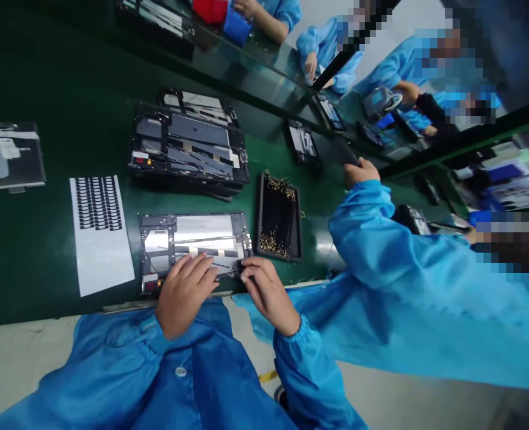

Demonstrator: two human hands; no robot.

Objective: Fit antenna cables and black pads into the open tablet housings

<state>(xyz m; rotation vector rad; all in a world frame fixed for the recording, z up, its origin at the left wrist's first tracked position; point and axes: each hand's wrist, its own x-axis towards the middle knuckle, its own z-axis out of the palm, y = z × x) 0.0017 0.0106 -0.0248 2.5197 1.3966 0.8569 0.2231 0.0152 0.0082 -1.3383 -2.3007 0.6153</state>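
An opened tablet [204,230] with bare metal plates, cables and dark edges lies flat at the table's front edge. My left hand [186,292] rests on its lower edge, palm down with fingers stretched over it. At the tablet's lower right corner, my right hand [271,295] has its thumb and fingertips pinched together. Whatever sits between those fingertips is too small or hidden to make out. Just right of the tablet is a black tray [300,227] with many tiny gold-coloured pieces gathered at both ends.
Behind the tablet stands a stack of similar opened tablets [188,137]. A white sheet [101,257] with rows of black stickers lies left. A flat device [16,158] lies farther left. On the right a co-worker's arm [363,203] reaches over the table. A raised shelf [246,65] runs behind.
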